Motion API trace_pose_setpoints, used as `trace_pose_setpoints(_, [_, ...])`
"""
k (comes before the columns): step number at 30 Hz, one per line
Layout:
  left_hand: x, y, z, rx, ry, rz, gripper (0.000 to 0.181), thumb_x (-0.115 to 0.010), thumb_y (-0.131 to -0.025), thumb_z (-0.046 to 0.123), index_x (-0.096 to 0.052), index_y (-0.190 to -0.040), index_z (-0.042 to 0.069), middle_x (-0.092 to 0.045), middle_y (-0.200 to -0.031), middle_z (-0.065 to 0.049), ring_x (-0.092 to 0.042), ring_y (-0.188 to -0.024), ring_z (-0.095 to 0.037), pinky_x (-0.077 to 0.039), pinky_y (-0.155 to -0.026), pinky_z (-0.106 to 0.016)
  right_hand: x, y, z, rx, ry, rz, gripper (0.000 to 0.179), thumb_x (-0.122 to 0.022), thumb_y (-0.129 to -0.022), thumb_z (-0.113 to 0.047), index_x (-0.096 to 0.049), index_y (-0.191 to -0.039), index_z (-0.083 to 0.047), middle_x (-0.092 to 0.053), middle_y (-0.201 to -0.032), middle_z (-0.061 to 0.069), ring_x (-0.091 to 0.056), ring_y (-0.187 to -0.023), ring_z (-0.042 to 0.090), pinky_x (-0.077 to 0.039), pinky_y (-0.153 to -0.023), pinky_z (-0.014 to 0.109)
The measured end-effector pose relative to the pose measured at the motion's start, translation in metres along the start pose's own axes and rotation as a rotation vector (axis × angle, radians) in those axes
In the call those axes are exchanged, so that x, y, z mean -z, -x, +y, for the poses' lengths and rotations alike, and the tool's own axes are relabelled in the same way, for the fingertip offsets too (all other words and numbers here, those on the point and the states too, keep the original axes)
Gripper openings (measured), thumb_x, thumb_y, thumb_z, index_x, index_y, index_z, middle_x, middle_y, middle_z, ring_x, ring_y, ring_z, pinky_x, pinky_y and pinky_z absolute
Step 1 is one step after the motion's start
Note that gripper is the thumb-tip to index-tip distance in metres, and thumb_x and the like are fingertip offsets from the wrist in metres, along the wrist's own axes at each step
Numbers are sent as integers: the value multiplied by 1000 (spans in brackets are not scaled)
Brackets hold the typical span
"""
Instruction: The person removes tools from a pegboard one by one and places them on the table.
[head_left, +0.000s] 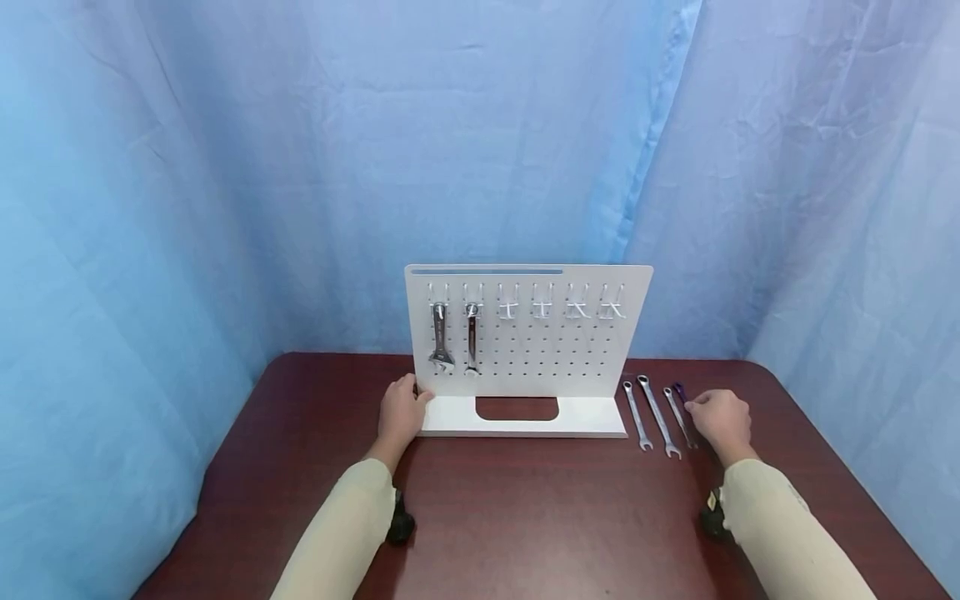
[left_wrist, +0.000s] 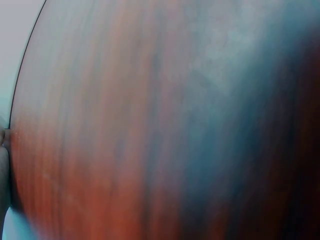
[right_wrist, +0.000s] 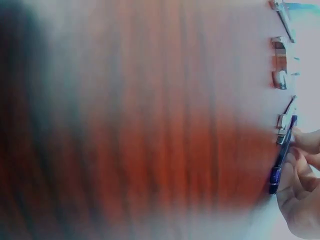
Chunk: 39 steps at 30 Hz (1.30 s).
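So the purple wrench (head_left: pixel 680 393) is over on the right side of the tabletop (head_left: pixel 517 517), at the end of a little row of tools, and the right hand (head_left: pixel 722 421) has it. Thumb and fingers are clamped on it in a pinch. From the head view, the purple ring end pokes out past the fingertips, pointing away from the person, and the rest is hidden by the hand. The right wrist view shows it running slantwise across the fingertips, with a length sticking out on both sides of the pinch. Can't tell if any of it is touching the tabletop.

Just left of it are three silver wrenches (head_left: pixel 658 417) lying roughly side by side, the nearest one right by the fingertips.

Meanwhile the left hand (head_left: pixel 401 412) grips the lower left edge of the white pegboard (head_left: pixel 555 358), thumb on the front, fingers round the side. An adjustable wrench (head_left: pixel 441 337) and a combination wrench (head_left: pixel 472 337) hang on its two leftmost hooks. The left wrist view is mostly blurry wood.
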<state>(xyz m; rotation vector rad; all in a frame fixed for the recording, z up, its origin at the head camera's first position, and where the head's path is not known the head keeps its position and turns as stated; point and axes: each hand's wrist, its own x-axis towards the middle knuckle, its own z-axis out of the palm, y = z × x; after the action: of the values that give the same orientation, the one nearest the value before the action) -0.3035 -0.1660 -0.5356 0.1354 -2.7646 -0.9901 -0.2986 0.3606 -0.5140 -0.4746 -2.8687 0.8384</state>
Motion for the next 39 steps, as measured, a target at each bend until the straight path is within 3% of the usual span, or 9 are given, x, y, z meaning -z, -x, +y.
trace_pose_setpoints(3, [-1, 1, 0, 3, 1, -3, 28, -67, -99, 26, -62, -115, 3, -64, -102, -12, -60, -98, -31, -49, -80, -45, 1, 2, -5, -7, -21, 34, 34, -60, -100, -28, -73, -99, 3, -71, -97, 22, -63, -85, 42, -49, -66, 52])
trace_pose_setpoints(7, [-1, 1, 0, 2, 5, -5, 26, -67, -99, 26, -62, -112, 3, -64, -100, -11, -60, -96, -30, -48, -79, -44, 2, 7, -26, 11, -68, 121, 35, -52, -100, -27, -70, -110, 1, -69, -106, 23, -62, -93, 44, -48, -75, 55])
trace_pose_setpoints(11, [0, 1, 0, 5, 6, -2, 25, -67, -99, 26, -62, -110, 4, -63, -98, -10, -59, -94, -29, -48, -77, -43, -4, 16, -63, 86, -166, 224, 28, -51, -96, -20, -70, -107, -2, -71, -97, 18, -62, -87, 35, -47, -73, 45])
trace_pose_setpoints(14, [1, 0, 1, 8, 6, -5, 26, -67, -100, 26, -62, -112, 4, -63, -99, -10, -59, -94, -29, -48, -78, -43, -13, 26, -92, 164, -248, 246, 23, -55, -92, -14, -72, -103, -4, -71, -91, 14, -62, -79, 27, -45, -68, 34])
trace_pose_setpoints(16, [1, 1, 1, 11, 7, -10, 27, -66, -100, 27, -62, -114, 3, -64, -101, -11, -60, -95, -30, -48, -78, -44, -19, 34, -111, 221, -314, 198, 19, -59, -93, -12, -72, -104, -4, -71, -91, 13, -61, -78, 21, -46, -67, 28])
trace_pose_setpoints(20, [1, 1, 2, 17, 5, -16, 29, -66, -100, 27, -62, -116, 3, -64, -102, -11, -60, -96, -30, -48, -79, -44, -31, 51, -146, 330, -515, 3, 19, -68, -94, -9, -72, -109, 3, -71, -96, 17, -63, -81, 13, -48, -69, 22])
trace_pose_setpoints(26, [3, 1, 3, 33, 20, -12, 28, -66, -100, 26, -62, -118, 4, -64, -103, -11, -59, -96, -29, -48, -79, -43, -49, 67, -197, 417, -775, -263, 28, -70, -95, -10, -69, -115, 9, -71, -103, 23, -69, -83, 10, -55, -76, 35])
trace_pose_setpoints(30, [2, 1, 2, 34, 23, -14, 29, -66, -100, 26, -62, -119, 4, -64, -105, -12, -59, -97, -29, -49, -80, -44, -60, 73, -226, 447, -844, -323, 30, -70, -96, -11, -68, -119, 8, -69, -114, 24, -70, -86, 11, -55, -82, 46])
trace_pose_setpoints(39, [1, -1, 2, 44, 6, -16, 28, -67, -99, 26, -62, -117, 4, -64, -102, -11, -59, -94, -28, -48, -77, -42, -75, 76, -274, 433, -889, -346, 29, -69, -95, -7, -69, -124, -1, -70, -121, 16, -71, -92, 21, -48, -89, 61])
